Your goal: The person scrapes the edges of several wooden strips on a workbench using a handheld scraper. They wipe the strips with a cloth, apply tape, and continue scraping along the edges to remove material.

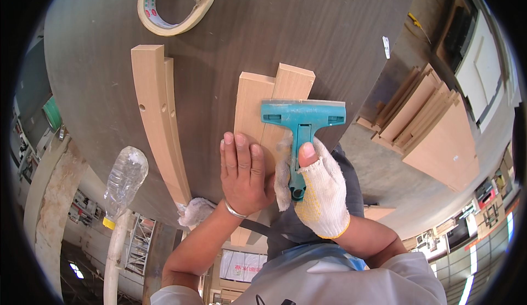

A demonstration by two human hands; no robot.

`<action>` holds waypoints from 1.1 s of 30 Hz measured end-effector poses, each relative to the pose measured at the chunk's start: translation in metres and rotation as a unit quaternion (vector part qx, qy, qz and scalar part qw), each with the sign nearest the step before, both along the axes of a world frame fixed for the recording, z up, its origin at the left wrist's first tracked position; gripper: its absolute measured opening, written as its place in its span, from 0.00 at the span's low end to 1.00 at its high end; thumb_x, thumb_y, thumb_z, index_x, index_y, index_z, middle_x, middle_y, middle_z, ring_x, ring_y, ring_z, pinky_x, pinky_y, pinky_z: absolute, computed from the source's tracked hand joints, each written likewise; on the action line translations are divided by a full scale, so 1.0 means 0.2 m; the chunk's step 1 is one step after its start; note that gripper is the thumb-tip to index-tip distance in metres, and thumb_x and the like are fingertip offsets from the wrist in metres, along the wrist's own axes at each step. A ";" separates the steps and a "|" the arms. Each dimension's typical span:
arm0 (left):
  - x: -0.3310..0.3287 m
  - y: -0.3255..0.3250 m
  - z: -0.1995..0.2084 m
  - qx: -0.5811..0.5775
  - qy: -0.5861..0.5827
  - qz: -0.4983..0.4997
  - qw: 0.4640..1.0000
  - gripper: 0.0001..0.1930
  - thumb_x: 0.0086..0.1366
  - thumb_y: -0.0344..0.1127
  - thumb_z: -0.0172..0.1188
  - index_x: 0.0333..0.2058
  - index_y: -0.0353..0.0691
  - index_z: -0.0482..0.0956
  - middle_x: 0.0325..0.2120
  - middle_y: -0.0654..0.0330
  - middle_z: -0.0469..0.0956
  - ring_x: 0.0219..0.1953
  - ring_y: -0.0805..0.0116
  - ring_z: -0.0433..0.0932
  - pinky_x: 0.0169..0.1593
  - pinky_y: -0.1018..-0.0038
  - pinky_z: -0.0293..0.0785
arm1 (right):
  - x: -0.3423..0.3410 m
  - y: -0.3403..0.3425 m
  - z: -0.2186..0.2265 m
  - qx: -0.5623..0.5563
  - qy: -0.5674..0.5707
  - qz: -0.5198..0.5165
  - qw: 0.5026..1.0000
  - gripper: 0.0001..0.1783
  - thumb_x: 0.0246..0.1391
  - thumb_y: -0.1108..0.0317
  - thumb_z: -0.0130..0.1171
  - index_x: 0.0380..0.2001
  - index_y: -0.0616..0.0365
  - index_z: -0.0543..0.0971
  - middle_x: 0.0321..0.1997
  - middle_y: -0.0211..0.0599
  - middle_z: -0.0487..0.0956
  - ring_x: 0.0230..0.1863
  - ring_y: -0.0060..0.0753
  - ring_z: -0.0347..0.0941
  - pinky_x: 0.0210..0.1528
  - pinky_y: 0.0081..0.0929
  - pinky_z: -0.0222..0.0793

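My right hand [324, 192], in a white knit glove with bare thumb tip showing, is closed round the handle of a teal scraper [303, 114]. The scraper's wide blade edge points away from me, over the right-hand wooden strip [295, 79]. My bare left hand [243, 173], a bangle on its wrist, lies flat with fingers stretched on the left-hand wooden strip [251, 102]. Both strips lie side by side, the right one reaching a little farther out. Whether the blade touches the wood, I cannot tell.
Two more wooden strips with holes [151, 96] lie to the left on the dark tabletop [219, 36]. A masking tape roll [148, 19] sits at the far side. A clear plastic bottle [125, 178] with yellow cap is at left. Stacked wooden panels [439, 135] stand at right.
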State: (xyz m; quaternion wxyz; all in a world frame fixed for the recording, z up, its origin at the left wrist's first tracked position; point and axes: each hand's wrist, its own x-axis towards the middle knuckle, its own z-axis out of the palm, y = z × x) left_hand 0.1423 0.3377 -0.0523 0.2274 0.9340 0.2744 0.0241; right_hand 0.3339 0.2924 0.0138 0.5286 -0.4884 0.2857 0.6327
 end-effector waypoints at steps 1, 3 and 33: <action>0.00 0.00 0.00 0.001 -0.002 0.000 1.000 0.37 0.79 0.48 0.51 0.74 0.23 0.62 0.75 0.25 0.59 0.76 0.18 0.58 0.76 0.33 0.57 | 0.00 0.00 0.00 -0.001 -0.002 0.000 1.000 0.29 0.76 0.40 0.55 0.57 0.57 0.76 0.31 0.37 0.80 0.24 0.30 0.76 0.24 0.27 0.69; 0.00 0.00 0.00 0.002 -0.002 0.000 1.000 0.36 0.78 0.48 0.51 0.74 0.23 0.62 0.75 0.25 0.59 0.76 0.18 0.58 0.76 0.33 0.57 | 0.00 0.00 -0.01 -0.002 -0.007 -0.002 1.000 0.29 0.76 0.39 0.55 0.56 0.57 0.76 0.32 0.37 0.80 0.24 0.30 0.76 0.24 0.27 0.69; 0.01 0.00 0.01 -0.010 -0.008 0.001 1.000 0.40 0.76 0.50 0.56 0.74 0.22 0.61 0.75 0.25 0.59 0.76 0.18 0.57 0.76 0.33 0.56 | 0.07 0.03 -0.05 0.011 -0.032 0.019 0.999 0.34 0.75 0.38 0.55 0.57 0.63 0.76 0.32 0.39 0.80 0.21 0.30 0.74 0.23 0.26 0.69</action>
